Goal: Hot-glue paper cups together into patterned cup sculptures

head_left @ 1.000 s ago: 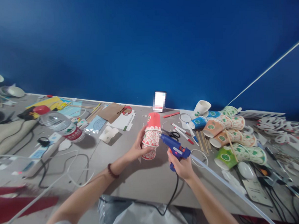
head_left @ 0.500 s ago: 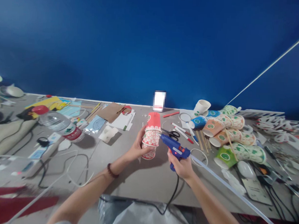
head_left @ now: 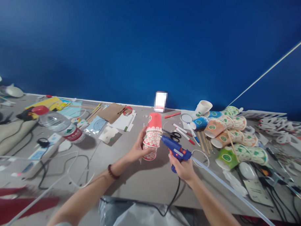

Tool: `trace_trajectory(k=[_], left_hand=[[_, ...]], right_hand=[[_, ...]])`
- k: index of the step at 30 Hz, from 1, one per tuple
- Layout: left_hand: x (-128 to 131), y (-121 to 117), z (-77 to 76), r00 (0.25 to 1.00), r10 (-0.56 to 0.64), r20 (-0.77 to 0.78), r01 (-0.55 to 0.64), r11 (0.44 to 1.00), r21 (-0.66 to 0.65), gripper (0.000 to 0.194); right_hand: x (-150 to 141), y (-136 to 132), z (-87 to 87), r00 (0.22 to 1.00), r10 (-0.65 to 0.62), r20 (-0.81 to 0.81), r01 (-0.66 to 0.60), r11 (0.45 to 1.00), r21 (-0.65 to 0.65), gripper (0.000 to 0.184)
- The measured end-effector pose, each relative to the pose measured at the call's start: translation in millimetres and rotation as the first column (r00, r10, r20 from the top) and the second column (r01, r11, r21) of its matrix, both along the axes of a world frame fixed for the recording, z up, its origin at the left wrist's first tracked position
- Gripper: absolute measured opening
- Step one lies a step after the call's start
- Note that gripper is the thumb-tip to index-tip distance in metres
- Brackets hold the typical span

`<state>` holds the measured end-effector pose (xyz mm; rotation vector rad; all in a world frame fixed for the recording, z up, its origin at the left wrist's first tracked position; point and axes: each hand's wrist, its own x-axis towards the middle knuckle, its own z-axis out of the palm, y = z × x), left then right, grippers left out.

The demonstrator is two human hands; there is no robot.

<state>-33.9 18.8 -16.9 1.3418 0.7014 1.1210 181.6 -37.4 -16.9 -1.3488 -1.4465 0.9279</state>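
My left hand (head_left: 137, 148) is wrapped round a stack of red paper cups with a white scale pattern (head_left: 153, 134), held upside down above the grey table (head_left: 143, 178). My right hand (head_left: 182, 167) grips a blue hot glue gun (head_left: 175, 149). Its nozzle touches the right side of the cup stack, near the rim of the top cup. A long clear glue stick (head_left: 236, 193) sticks out behind the gun, and a black cord (head_left: 173, 196) hangs from its handle.
A pile of coloured paper cups (head_left: 228, 135) lies to the right, with pens, wooden sticks and scissors (head_left: 174, 136) beside it. On the left are a water bottle (head_left: 60, 124), a power strip (head_left: 37, 157) with cables, cardboard and paper sheets. A blue wall rises behind the table.
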Motion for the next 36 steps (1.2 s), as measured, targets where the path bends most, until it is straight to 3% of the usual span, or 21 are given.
trace_trajectory(k=[11, 30, 36], left_hand=[[-0.5, -0.5, 2.5, 1.0, 0.006, -0.002, -0.006, 1.0, 0.012, 0.099], [-1.9, 1.3, 0.8, 0.999, 0.026, -0.024, -0.026, 1.0, 0.003, 0.101], [-1.6, 0.0, 7.0, 1.0, 0.027, -0.004, -0.027, 1.0, -0.006, 0.099]], right_hand=[[-0.3, -0.7, -1.9, 0.996, 0.038, 0.077, -0.039, 0.999, 0.023, 0.04], [-1.5, -2.9, -4.9, 0.998, 0.037, 0.047, -0.038, 0.999, 0.029, 0.041], [-1.4, -2.1, -4.4, 0.996, 0.062, 0.066, -0.064, 0.998, 0.025, 0.043]])
